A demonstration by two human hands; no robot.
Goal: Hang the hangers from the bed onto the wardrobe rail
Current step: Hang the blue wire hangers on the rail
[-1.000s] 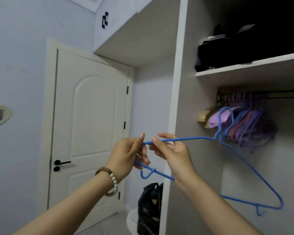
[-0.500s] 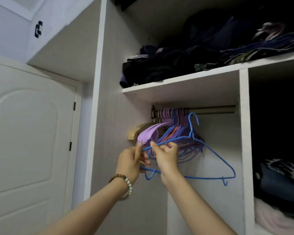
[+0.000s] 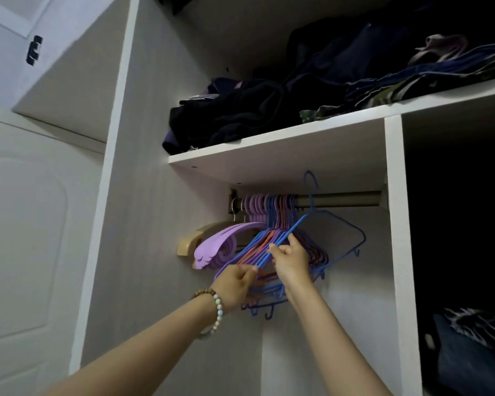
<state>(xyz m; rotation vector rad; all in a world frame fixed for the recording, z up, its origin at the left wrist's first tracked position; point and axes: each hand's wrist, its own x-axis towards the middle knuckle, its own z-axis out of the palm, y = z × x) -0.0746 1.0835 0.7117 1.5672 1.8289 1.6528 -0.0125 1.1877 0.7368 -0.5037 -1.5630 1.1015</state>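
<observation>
1. Left hand (image 3: 236, 284) fingers (image 3: 248, 275) pinch the blue hanger (image 3: 299, 225) at its lower end.
2. Right hand (image 3: 290, 261) grips its sloping arm.
3. Its hook rises across the wardrobe rail (image 3: 340, 199), beside the hung hangers (image 3: 226, 248).

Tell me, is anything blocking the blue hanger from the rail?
Nothing visible does. The blue wire hanger has its hook by a bare stretch of the metal wardrobe rail, just right of the bunch of purple and blue hangers.
</observation>
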